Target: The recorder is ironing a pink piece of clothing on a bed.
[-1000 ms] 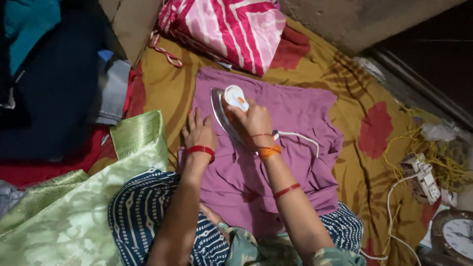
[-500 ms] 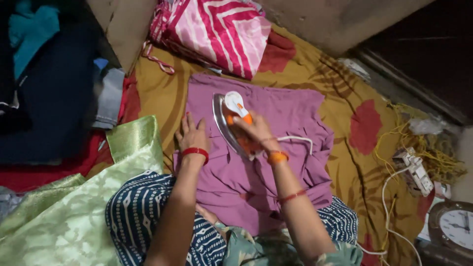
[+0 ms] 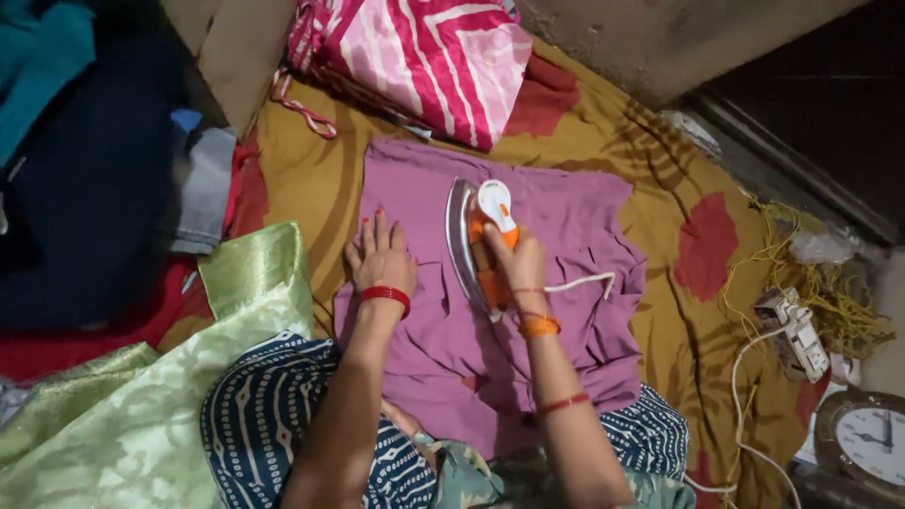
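Seen from the head camera, the right hand (image 3: 514, 264) is clamped around the orange handle of a white-and-orange electric iron with a polished metal soleplate (image 3: 481, 240), which now stands tipped on its edge on the upper middle of a purple cotton garment (image 3: 556, 311) spread over a mustard-yellow sheet with red blotches (image 3: 698, 283) on the floor. The left hand (image 3: 380, 259) lies flat, fingers spread and gripping nothing, on the garment's left edge, just beside the iron. A white cord (image 3: 580, 283) runs from the iron across the cloth toward the right. Compared with the frame a second before, the iron's soleplate has tilted up into view instead of lying face down, and the iron has shifted slightly leftward; judged from this, a pressing stroke has paused or the iron is being repositioned. The left hand has stayed in place throughout. Around the work lie a pink-striped folded cloth (image 3: 424, 57) above, a pale green satin fabric (image 3: 141, 415) at lower left, and a round wall clock (image 3: 863, 438) at lower right.
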